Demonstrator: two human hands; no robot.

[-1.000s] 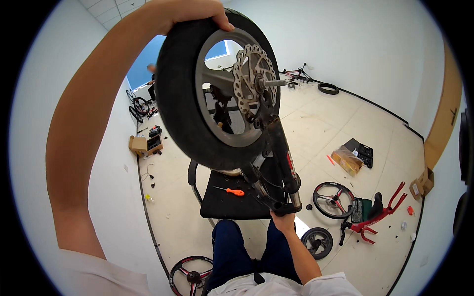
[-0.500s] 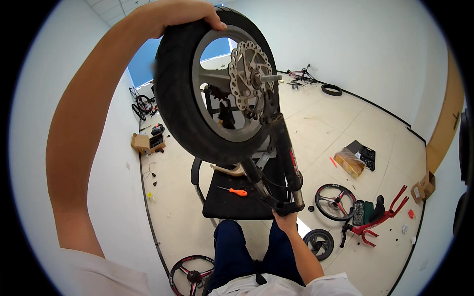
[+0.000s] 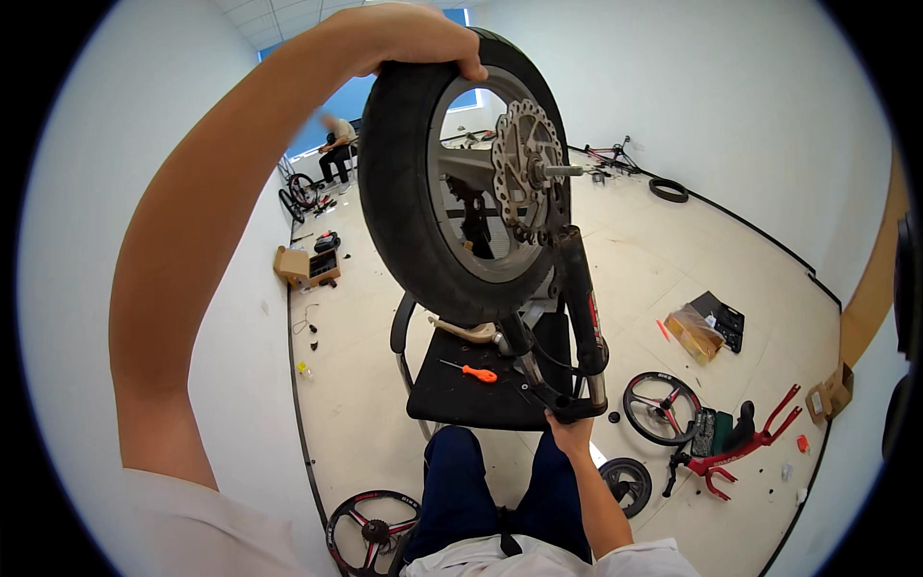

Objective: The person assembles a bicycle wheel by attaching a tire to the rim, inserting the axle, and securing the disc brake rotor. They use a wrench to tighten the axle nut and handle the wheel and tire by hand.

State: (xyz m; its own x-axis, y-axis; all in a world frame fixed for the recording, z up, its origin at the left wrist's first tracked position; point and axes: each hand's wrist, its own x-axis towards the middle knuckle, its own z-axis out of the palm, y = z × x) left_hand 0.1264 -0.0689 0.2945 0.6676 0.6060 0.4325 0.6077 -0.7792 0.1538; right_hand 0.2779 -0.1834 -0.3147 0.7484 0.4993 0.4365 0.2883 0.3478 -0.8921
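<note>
My left hand is closed over the top of a wheel's black tyre, thumb against the grey rim. A perforated brake disc and a threaded axle face right on the wheel. Low in front of me, my right hand grips the crown end of a black suspension fork, whose legs point upward. The near leg's tip sits just below the axle, apart from it; the wheel hides the other leg's tip. Behind them, an orange-handled screwdriver and a tan curved part lie on a black chair seat.
On the floor at right are a spoked wheel, a smaller wheel, a red bike frame and a toolbox. Another wheel lies lower left. Open cardboard box by the left wall; a person sits far back.
The whole view has shifted, with the wheel and fork appearing farther right. The axle has come down nearer the fork leg's tip. A seated person now shows at the back. Both hands keep their grip.
</note>
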